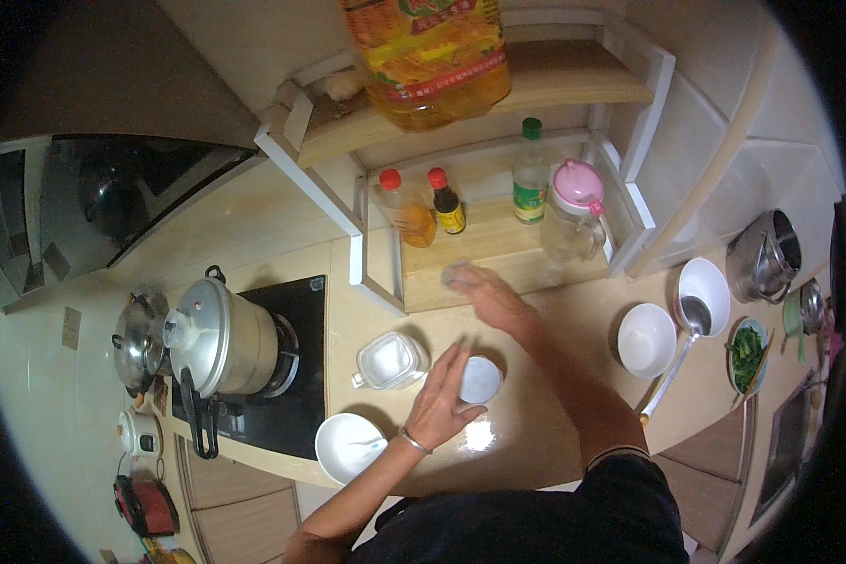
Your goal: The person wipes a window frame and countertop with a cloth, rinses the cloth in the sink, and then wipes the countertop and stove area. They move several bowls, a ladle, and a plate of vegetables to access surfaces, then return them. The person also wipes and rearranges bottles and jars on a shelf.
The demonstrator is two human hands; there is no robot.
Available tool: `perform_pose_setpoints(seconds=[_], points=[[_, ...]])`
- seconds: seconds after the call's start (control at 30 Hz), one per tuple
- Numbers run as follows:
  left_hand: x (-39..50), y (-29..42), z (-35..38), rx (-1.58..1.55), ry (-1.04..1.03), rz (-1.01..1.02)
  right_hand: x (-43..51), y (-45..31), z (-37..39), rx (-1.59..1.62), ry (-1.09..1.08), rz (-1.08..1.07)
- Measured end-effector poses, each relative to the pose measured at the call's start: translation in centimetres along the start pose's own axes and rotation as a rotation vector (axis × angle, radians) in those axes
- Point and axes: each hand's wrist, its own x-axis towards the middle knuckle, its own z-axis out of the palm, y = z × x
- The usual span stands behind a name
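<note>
My left hand (439, 400), with a bracelet on its wrist, lies against the left side of a round container (481, 381) with a pale top. Its thumb sits below the container; whether it grips it I cannot tell. Farther out, my right hand (497, 302) is blurred over the front edge of the lower wooden shelf (515, 278). Its fingers hold a small pale object (456, 275), too blurred to identify. Left of the round container stands a clear square container (389, 361) with white contents. A white bowl (349, 445) with a white spoon in it is beside my left forearm.
A pressure cooker (233, 338) stands on the black hob (282, 416). Shelves hold a large oil bottle (433, 63), several smaller bottles and a pink-lidded pitcher (574, 218). At right are white bowls (646, 340), a ladle (692, 321), greens in a dish (748, 352) and a metal pot (758, 261).
</note>
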Motion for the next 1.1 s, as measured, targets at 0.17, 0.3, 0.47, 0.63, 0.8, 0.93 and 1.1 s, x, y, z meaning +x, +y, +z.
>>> perform_pose_setpoints(seconds=[0.17,0.3,0.47,0.63,0.8,0.93,1.1], points=[[1.1,-0.3,-3.7,0.066,0.018,-0.011,-1.6,3.3,-2.4,-0.009,0.191,0.457],[5.4,-1.7,-5.9,0.010,0.090,-0.022,0.3,1.3,-0.1,-0.037,0.153,0.267],[12.4,-2.3,-7.6,-0.115,0.148,-0.053,-1.8,-0.6,-2.4,0.006,0.002,0.157],[19.7,-3.0,-8.2,0.038,0.297,0.119,-3.6,0.0,-3.8,-0.058,0.338,0.354],[25.5,-4.9,-6.9,0.362,0.282,0.086,-3.6,0.5,-2.3,-0.116,0.423,0.298],[27.5,-6.2,-6.1,0.521,0.254,0.082,-3.7,0.7,-2.5,-0.121,0.441,0.285],[27.3,-6.0,-6.1,0.546,0.229,0.046,-3.5,0.5,-2.6,-0.131,0.441,0.295]])
